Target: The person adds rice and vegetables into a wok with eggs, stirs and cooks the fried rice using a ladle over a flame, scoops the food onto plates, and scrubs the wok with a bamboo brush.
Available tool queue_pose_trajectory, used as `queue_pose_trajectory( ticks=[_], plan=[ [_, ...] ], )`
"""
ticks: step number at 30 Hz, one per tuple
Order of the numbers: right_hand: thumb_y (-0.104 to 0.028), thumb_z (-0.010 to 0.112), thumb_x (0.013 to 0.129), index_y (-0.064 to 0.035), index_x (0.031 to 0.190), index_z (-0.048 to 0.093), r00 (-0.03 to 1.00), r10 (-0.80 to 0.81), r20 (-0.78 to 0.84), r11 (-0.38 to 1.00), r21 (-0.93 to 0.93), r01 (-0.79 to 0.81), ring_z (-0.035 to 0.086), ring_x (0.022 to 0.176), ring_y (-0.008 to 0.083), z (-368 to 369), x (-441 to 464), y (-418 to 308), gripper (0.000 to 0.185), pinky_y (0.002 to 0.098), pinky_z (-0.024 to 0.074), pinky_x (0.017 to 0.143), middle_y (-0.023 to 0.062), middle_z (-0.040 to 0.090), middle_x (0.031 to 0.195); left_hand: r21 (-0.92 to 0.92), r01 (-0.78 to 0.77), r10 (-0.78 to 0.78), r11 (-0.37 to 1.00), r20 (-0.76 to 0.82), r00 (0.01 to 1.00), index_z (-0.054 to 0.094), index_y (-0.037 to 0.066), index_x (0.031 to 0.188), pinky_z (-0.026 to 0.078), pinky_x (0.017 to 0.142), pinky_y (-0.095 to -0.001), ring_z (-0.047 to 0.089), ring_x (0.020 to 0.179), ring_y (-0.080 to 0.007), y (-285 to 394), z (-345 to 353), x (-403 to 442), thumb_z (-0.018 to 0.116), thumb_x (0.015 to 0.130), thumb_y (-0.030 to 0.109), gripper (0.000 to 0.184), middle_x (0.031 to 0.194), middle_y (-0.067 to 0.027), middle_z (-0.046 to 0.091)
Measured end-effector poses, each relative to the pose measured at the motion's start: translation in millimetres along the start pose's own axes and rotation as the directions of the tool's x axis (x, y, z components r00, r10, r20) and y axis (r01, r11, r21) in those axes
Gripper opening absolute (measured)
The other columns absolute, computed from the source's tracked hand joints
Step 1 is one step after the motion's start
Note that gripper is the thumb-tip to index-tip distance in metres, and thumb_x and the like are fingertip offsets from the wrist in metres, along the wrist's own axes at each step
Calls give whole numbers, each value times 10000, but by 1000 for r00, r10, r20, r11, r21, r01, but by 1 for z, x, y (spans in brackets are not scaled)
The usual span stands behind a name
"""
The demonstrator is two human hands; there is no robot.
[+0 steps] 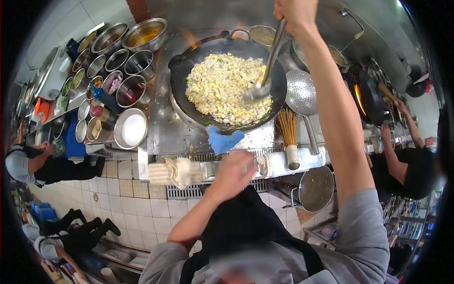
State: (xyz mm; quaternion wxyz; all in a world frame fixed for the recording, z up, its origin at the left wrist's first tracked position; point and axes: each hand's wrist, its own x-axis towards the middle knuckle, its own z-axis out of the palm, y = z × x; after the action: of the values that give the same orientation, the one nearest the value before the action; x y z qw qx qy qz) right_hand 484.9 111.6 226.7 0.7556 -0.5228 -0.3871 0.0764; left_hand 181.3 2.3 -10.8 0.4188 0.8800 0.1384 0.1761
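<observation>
My right hand [297, 14] is closed around the upper end of a long-handled ladle [273, 59]. The ladle's bowl, slightly blurred, rests among fried rice [224, 87] with yellow egg and green bits. That rice covers much of the black wok [182, 97], which sits on the stove. My left hand [235, 175] is smeared by motion over the stove's front edge, and its fingers are unclear. Just beyond it a blue cloth [224, 140] lies against the wok's near rim. A striped folded towel [175, 172] lies to its left.
Metal bowls of ingredients, including one of white granules [131, 128], crowd the left side. A perforated skimmer [301, 93] and a bamboo brush [287, 128] lie right of the wok. Flames show behind it. A pot [316, 189] stands below the edge. Co-workers are at both sides.
</observation>
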Motion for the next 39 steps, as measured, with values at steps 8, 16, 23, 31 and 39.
queue_pose_trajectory(
  ticks=[8, 16, 23, 31, 39],
  plan=[
    [-217, 615, 835, -17, 673, 540, 905, -407, -121, 881, -312, 355, 443, 509, 164, -53, -53, 13, 268, 373, 390, 493, 28, 491, 527, 321, 159, -139, 934, -83, 987, 721, 28, 1062, 391, 964, -488, 612, 1019, -354, -63, -12, 51, 663, 899, 298, 320, 1039, -186, 690],
    [-142, 633, 809, 1, 596, 475, 874, -199, -443, 972, 26, 235, 422, 562, 127, -50, -66, 28, 301, 367, 384, 523, 33, 443, 536, 176, 171, -169, 969, -30, 985, 635, -40, 802, 415, 690, -477, 558, 719, -364, -114, -6, 68, 656, 929, 326, 388, 758, -196, 599],
    [-207, 601, 839, 0, 727, 585, 796, 220, -565, 976, 125, -181, 598, 567, 215, -108, -37, 44, 236, 419, 479, 523, 92, 564, 613, 331, 59, 17, 942, -224, 974, 563, -4, 648, 396, 563, -468, 533, 597, -347, -25, -14, -11, 746, 841, 250, 368, 612, -166, 528],
    [-347, 674, 802, -13, 625, 580, 767, -127, -628, 985, -171, 23, 493, 529, 164, -81, -21, 41, 389, 387, 401, 504, 46, 530, 556, 332, 95, -20, 938, -222, 975, 575, 35, 615, 422, 585, -477, 559, 652, -352, -28, 12, -5, 732, 844, 326, 401, 656, -167, 586],
    [-288, 683, 835, -59, 674, 551, 866, 21, -500, 998, -38, -47, 475, 407, 192, -77, -8, -8, 310, 368, 367, 388, 22, 492, 523, 360, 42, 46, 932, -232, 972, 583, 54, 610, 477, 591, -467, 600, 647, -356, 31, -33, 2, 717, 833, 396, 430, 647, -154, 605]
  ],
)
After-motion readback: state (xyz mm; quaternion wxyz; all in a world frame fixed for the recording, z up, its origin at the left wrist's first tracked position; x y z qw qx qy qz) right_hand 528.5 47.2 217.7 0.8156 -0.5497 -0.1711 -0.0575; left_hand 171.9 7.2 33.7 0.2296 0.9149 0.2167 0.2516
